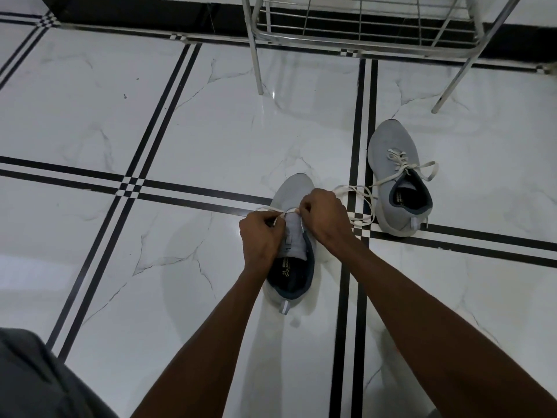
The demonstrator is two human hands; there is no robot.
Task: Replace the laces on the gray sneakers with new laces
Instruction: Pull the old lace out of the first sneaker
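Note:
A gray sneaker (294, 191) with a dark blue lining stands on the floor in front of me, toe pointing away. A white lace (357, 203) runs across its eyelets and trails in loops to the right. My left hand (260, 236) pinches the lace at the shoe's left side. On the right side my right hand (324, 217) pinches the same lace over the eyelets. The second gray sneaker (394, 176) stands further right, laced with a white lace tied loosely.
The floor is white marble tile (211, 116) with black double stripes. A metal rack (361, 31) on thin legs stands at the back right, against a black skirting. Dark grey cloth on my knee (36, 381) fills the bottom left corner.

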